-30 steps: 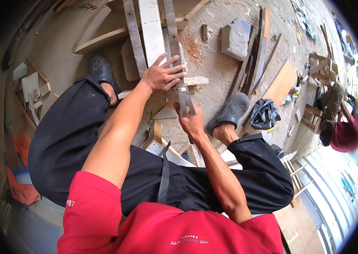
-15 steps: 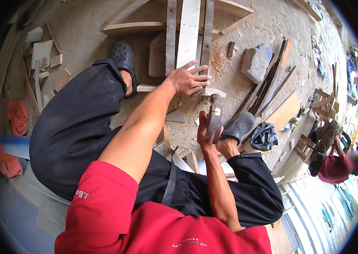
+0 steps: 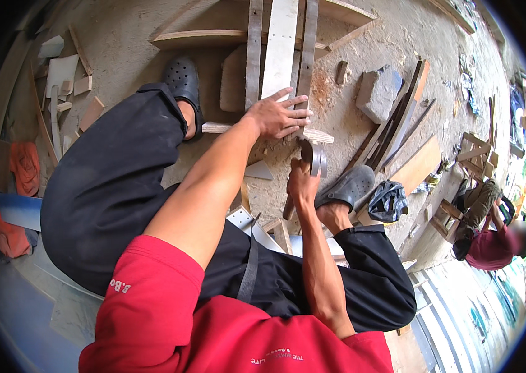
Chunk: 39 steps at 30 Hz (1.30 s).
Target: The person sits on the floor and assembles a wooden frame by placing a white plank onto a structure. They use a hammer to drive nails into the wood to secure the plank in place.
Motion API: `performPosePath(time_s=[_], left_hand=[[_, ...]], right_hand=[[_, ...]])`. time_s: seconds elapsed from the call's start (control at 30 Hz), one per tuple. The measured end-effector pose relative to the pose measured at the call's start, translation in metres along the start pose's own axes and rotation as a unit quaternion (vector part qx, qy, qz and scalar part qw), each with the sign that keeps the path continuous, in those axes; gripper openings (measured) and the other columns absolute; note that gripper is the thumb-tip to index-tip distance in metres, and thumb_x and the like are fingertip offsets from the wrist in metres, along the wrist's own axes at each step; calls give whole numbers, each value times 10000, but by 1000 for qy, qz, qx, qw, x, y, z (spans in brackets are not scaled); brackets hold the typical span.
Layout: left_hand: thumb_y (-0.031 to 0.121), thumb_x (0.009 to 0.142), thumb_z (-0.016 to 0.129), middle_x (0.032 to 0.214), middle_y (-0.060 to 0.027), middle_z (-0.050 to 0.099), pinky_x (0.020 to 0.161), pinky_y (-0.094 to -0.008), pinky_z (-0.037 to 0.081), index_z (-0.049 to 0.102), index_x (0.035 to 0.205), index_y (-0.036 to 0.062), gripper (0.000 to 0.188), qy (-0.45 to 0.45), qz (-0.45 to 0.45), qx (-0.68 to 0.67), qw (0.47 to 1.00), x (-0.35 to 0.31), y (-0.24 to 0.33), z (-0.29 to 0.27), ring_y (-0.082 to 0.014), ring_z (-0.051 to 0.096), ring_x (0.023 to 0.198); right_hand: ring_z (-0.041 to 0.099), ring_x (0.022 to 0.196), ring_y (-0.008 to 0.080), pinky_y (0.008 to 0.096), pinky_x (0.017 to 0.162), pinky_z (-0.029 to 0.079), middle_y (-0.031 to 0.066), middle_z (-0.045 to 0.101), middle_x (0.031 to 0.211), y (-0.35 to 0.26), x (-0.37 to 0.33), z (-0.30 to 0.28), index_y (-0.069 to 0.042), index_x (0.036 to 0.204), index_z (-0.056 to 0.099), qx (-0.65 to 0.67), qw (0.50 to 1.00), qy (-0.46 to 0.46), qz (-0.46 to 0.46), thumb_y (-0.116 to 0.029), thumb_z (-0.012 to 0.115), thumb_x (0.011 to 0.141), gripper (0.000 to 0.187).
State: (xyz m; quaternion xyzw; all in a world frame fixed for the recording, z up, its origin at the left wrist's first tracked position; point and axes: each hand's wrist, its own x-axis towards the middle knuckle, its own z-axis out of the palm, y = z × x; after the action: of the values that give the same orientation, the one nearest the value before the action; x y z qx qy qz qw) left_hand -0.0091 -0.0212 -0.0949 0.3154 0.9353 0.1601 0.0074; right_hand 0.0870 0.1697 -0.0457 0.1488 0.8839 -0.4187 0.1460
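Note:
My left hand [image 3: 277,117] lies flat with fingers spread across the near end of a wooden frame. Under and beyond it run two grey slats [image 3: 253,59] with a white board [image 3: 280,50] between them. A short crosspiece [image 3: 318,135] sticks out on both sides of this hand. Closed round the handle of a claw hammer [image 3: 317,159] is my right hand [image 3: 302,181]. The hammer's head is up beside the crosspiece, close to the left fingertips; whether it touches the wood I cannot tell. Its handle end shows below the fist.
A concrete block [image 3: 377,93] and long wood strips [image 3: 403,118] lie to the right, near a black plastic bag [image 3: 388,201]. Wood offcuts [image 3: 81,86] are scattered at left. A co-worker [image 3: 493,242] sits at far right. My clogs [image 3: 350,186] flank the frame.
The hammer has turned in my right hand: its head now sits near the crosspiece and its handle points down below the fist. My left hand has stayed on the frame.

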Motion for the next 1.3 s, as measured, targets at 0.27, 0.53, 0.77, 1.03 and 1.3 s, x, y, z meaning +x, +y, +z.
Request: performPosePath(time_s=[0.27, 0.53, 0.77, 1.03, 1.3], left_hand=[[414, 990, 429, 1460, 140, 465, 1220, -470, 114, 566, 1334, 329, 380, 2, -3, 11, 1000, -2, -3, 2, -145, 261, 1453], [406, 990, 429, 1461, 137, 465, 1219, -470, 127, 560, 1344, 327, 386, 0, -1, -2, 1000, -1, -1, 3, -145, 263, 1453], [365, 973, 469, 1447, 131, 484, 1211, -477, 136, 586, 1321, 309, 371, 9, 4, -14, 1000, 0, -2, 2, -154, 282, 1447], [354, 962, 489, 1437, 123, 498, 1200, -476, 162, 596, 1310, 308, 367, 38, 18, -5, 999, 1, -1, 4, -154, 315, 1432], [384, 996, 428, 1469, 121, 458, 1207, -478, 150, 555, 1343, 324, 374, 5, 11, 14, 1000, 2, -1, 0, -157, 312, 1431]], right_hand=[[596, 659, 398, 471, 625, 464, 222, 610, 729, -35, -16, -11, 7, 916, 633, -56, 988, 27, -141, -219, 563, 916, 237], [621, 643, 367, 446, 609, 470, 244, 603, 710, -44, -22, -18, 13, 838, 616, -41, 996, -3, -75, -157, 580, 899, 184], [602, 598, 381, 432, 567, 465, 246, 595, 690, -60, -14, -3, 17, 847, 620, 5, 1000, 0, -11, -224, 570, 913, 255], [627, 566, 326, 420, 537, 458, 214, 621, 661, -45, -8, 2, 29, 817, 624, -43, 997, 22, -59, -233, 587, 918, 283], [627, 605, 396, 437, 549, 475, 229, 610, 675, -15, -1, -39, -13, 838, 615, -56, 989, -26, -131, -228, 661, 869, 222]])
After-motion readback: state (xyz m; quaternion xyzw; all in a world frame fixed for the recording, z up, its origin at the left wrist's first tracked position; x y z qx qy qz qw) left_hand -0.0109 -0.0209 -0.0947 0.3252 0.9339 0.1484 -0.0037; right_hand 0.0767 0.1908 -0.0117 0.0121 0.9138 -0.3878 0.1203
